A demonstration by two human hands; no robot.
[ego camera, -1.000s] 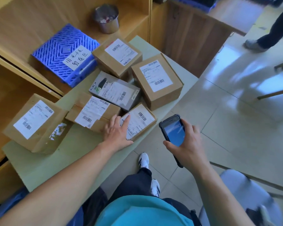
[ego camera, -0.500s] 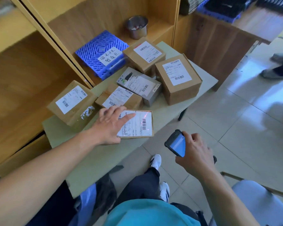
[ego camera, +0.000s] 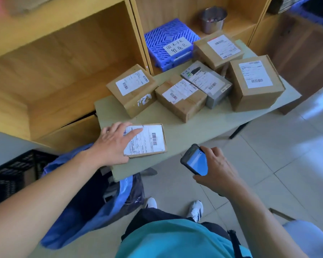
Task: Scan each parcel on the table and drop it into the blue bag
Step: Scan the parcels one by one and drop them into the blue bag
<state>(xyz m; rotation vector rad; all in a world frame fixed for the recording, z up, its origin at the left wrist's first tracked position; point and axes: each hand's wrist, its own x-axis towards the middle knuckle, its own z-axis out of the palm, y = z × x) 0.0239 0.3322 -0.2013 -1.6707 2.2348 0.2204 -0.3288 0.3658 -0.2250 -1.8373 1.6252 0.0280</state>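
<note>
On the table (ego camera: 203, 125), left hand (ego camera: 112, 144) spread flat on parcel (ego camera: 147, 140), right hand (ego camera: 216, 170) apparently gripping scanner (ego camera: 195, 160)

L hand (ego camera: 113, 144) flat, R hand (ego camera: 215, 169) gripping

The person wears a teal short-sleeved top (ego camera: 177, 241), dark navy trousers (ego camera: 157, 217) and white sneakers with dark stripes (ego camera: 196, 209). Both forearms are bare, with no watch or rings visible. A black strap (ego camera: 235, 244) hangs at the right hip.
</note>
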